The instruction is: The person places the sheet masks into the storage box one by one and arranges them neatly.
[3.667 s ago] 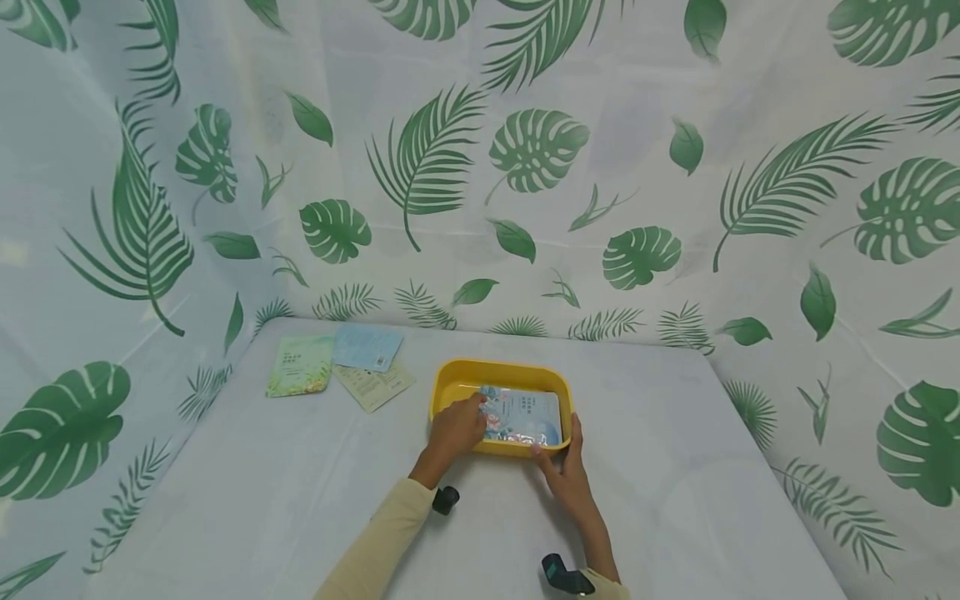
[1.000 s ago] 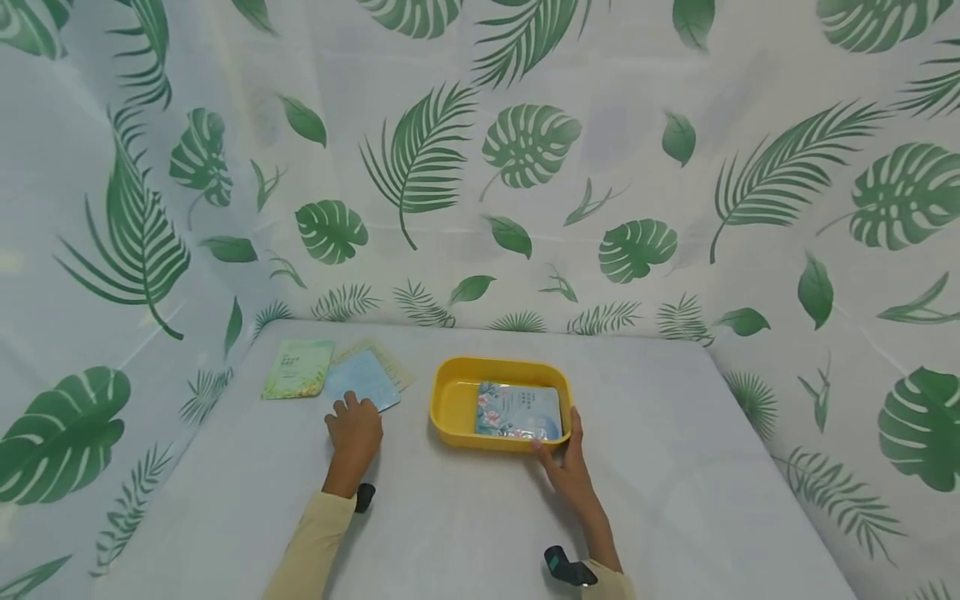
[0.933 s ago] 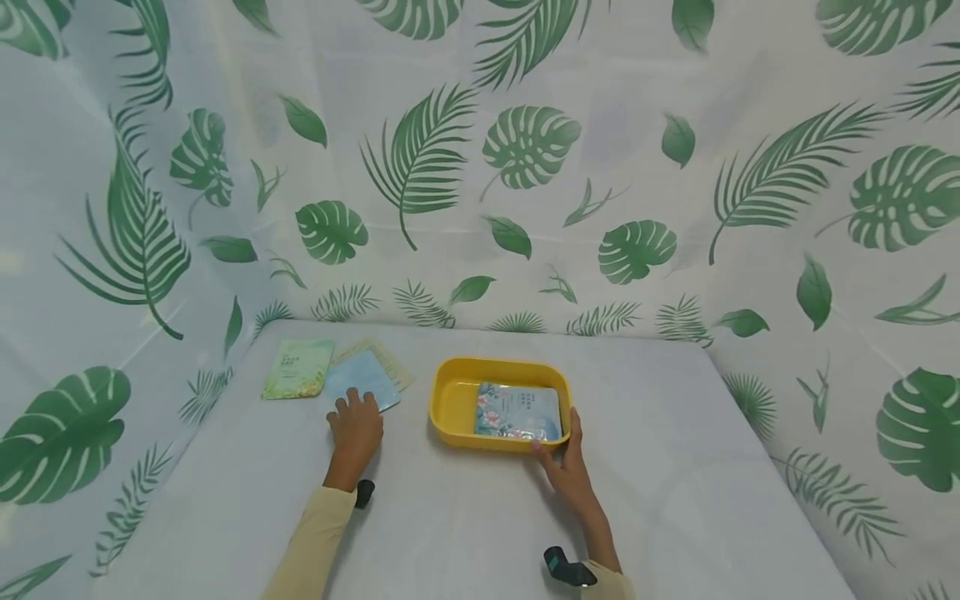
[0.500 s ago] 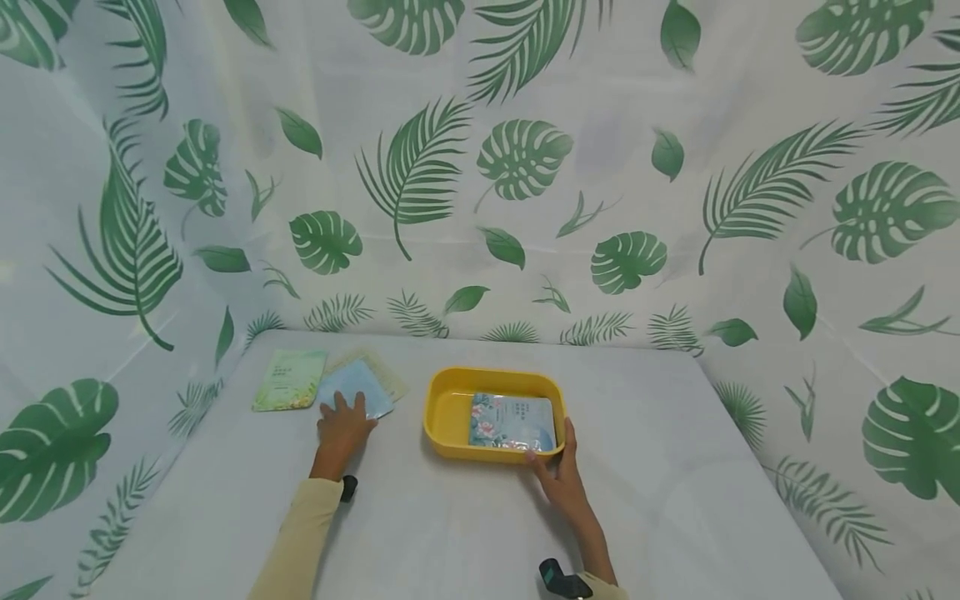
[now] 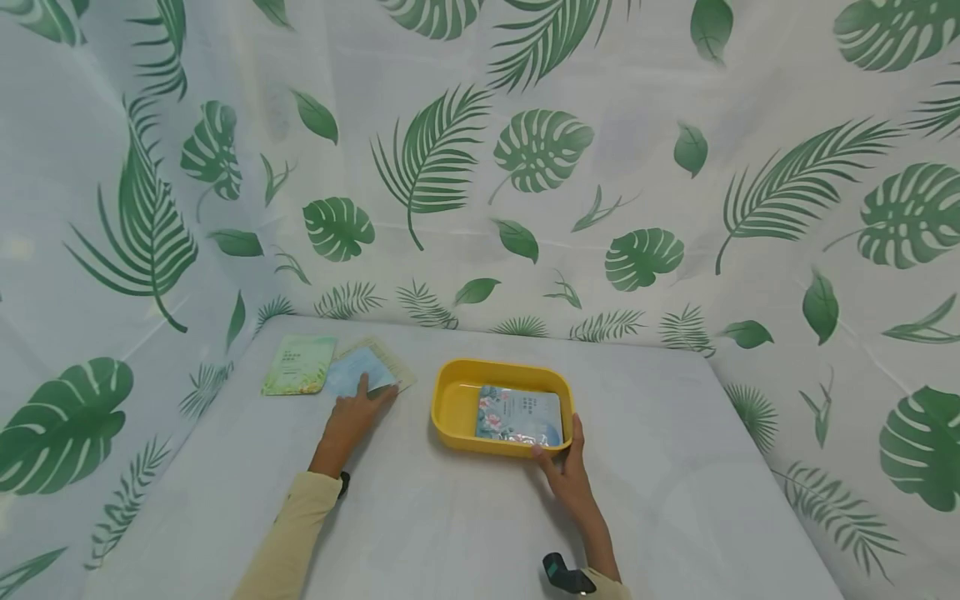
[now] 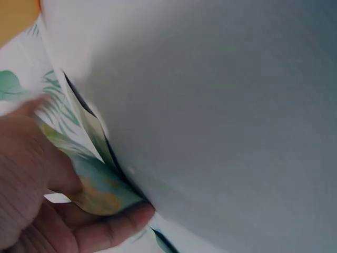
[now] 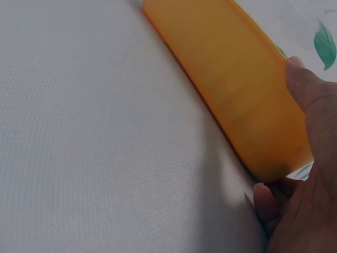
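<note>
A light blue flat sachet (image 5: 358,367) lies on top of a pale yellow sachet (image 5: 399,370) at the table's left. My left hand (image 5: 352,423) pinches the blue one at its near edge, thumb to the right and forefinger stretched over it. In the left wrist view the sachet (image 6: 100,182) bends up between thumb and fingers. My right hand (image 5: 572,477) grips the near right corner of a yellow plastic tray (image 5: 456,442), thumb at the rim, fingers round the side. Inside the tray, on its right, lies a blue floral sachet (image 5: 525,415).
A green sachet (image 5: 298,365) lies left of the blue one, close to its edge. The white table (image 5: 645,483) ends at a leaf-printed curtain (image 5: 450,283) behind and at both sides.
My left hand has left the tray for the blue sachet, which has turned and shifted nearer. Lately its fingers have slid to the right and closed on the edge. My right hand keeps its place.
</note>
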`<state>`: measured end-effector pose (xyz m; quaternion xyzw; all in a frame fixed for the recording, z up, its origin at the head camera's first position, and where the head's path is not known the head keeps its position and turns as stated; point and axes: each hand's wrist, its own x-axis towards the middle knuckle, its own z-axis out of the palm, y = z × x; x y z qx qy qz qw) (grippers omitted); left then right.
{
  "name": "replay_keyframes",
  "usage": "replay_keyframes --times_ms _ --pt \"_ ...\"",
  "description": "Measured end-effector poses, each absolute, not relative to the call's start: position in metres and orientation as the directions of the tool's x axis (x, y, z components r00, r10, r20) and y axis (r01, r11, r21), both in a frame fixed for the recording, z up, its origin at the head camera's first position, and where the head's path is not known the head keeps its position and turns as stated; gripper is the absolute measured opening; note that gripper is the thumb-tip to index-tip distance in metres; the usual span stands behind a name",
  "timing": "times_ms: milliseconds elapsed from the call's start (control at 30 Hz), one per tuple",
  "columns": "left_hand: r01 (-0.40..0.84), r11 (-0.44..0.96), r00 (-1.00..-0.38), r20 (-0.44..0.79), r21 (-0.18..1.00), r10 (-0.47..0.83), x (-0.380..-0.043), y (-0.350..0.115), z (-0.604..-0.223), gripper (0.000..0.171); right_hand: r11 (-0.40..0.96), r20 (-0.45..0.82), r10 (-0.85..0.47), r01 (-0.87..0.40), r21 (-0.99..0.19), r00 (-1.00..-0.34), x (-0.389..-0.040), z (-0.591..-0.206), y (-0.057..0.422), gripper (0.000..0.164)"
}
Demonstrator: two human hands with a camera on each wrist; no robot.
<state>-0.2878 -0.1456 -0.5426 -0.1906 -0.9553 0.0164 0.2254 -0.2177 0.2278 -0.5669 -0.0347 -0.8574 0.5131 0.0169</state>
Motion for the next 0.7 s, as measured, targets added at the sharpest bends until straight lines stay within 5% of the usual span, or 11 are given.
replay_keyframes --times_ms 233,700 --pt "0.303 0.934 -0.812 0.462 -0.188 0.356 -0.287 -0.14 -0.543 0.021 0.466 -0.017 0.078 0.051 -0.883 -0.997 -0.219 -0.568 0.226 0.099" --pt "0.301 0.953 -0.773 0.595 0.038 0.22 -0.288 -0.142 -0.531 0.048 0.485 0.003 0.067 0.03 -0.874 -0.998 -0.217 -0.565 0.229 0.1"
